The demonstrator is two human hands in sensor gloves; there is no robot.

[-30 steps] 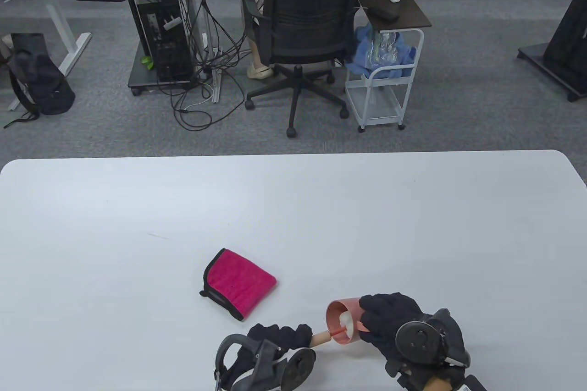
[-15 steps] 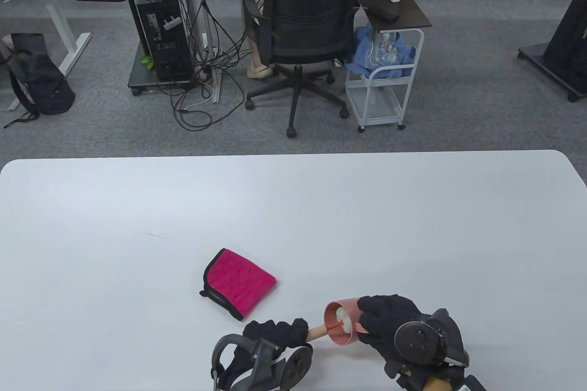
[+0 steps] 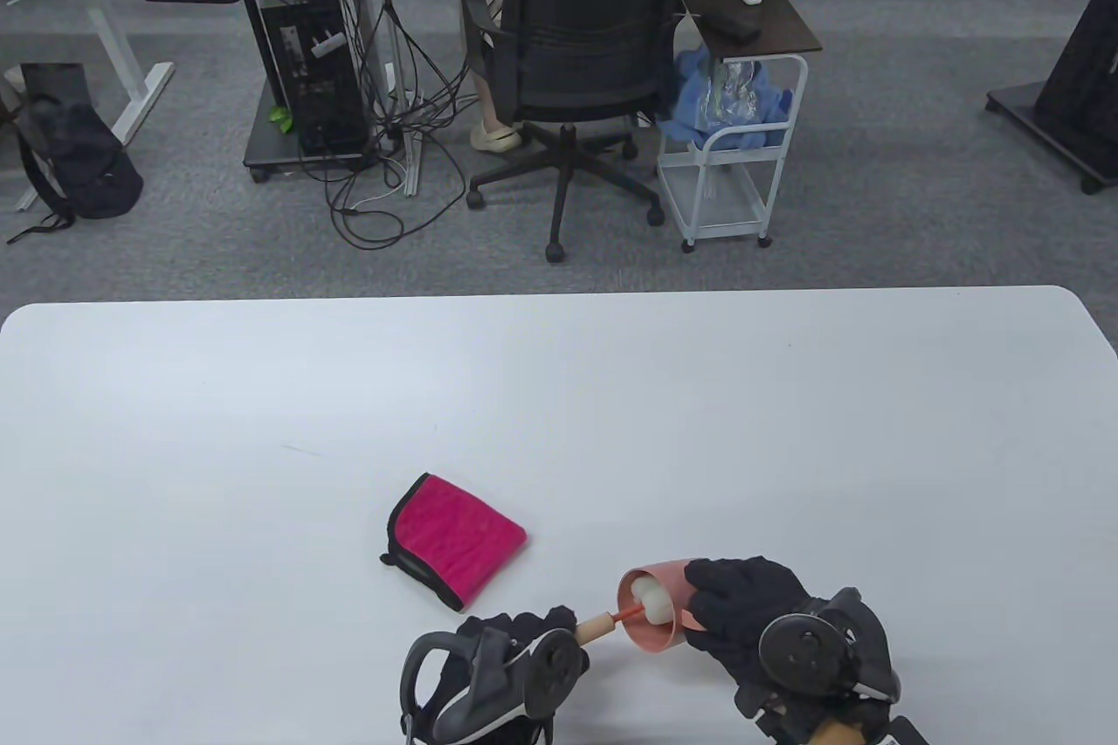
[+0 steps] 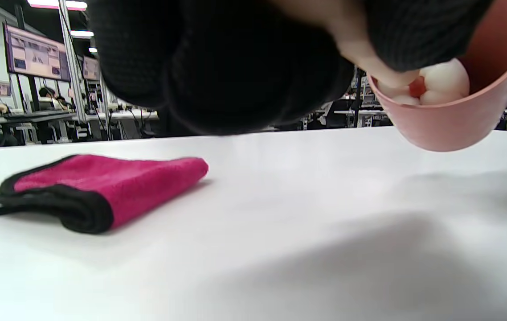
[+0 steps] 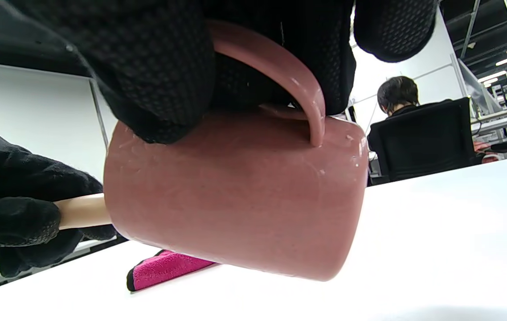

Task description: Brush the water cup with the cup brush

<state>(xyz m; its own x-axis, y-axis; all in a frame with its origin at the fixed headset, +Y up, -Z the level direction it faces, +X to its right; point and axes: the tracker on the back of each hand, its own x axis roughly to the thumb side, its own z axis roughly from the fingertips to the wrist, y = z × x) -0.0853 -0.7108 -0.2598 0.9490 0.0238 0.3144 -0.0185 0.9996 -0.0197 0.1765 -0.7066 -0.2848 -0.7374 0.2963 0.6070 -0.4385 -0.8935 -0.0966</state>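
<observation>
Table view: the pink water cup (image 3: 661,610) is held on its side above the white desk (image 3: 559,431) near its front edge, gripped by the right hand (image 3: 742,618), whose fingers (image 5: 160,76) are curled through the handle. The cup brush (image 3: 624,605) is gripped at its pale handle by the closed left hand (image 3: 515,644), and its white head is tucked inside the cup's mouth. A magenta cloth (image 3: 454,537) is seen flat on the desk just left of the cup.

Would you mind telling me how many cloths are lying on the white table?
1. The pink cloth lies folded on the table, left of the cup and beyond the left hand. No others show.
</observation>
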